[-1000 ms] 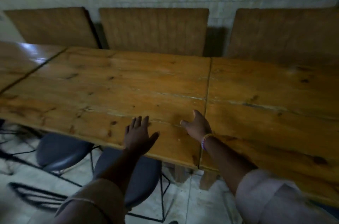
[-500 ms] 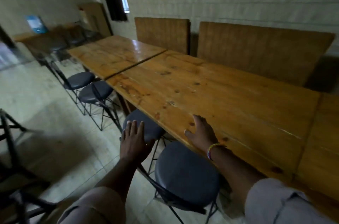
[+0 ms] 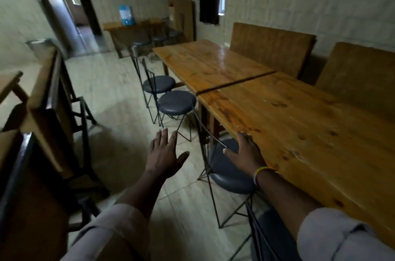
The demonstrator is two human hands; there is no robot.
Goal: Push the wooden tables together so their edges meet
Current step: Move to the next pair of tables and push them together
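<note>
Now | glossy knotty tables (image 3: pixel 288 111), dark gap | right hand (image 3: pixel 245 152) fingers spread on edge | left hand (image 3: pixel 163 154) released

**Both hands out, palms down**

The left hand (image 3: pixel 164 155) is stretched forward in the air, palm down, fingers (image 3: pixel 163 136) straight and close together, thumb spread to the right. It holds nothing. Its forearm runs back to a pale rolled sleeve (image 3: pixel 111 233) at the near left.

The right hand (image 3: pixel 245 154) lies flat, palm down, on the near edge of the counter (image 3: pixel 299 132), fingers pointing far, thumb splayed left off the edge. Nothing is gripped. A beaded band (image 3: pixel 264 172) circles the wrist; the forearm runs back to a pale sleeve at the near right.
</note>
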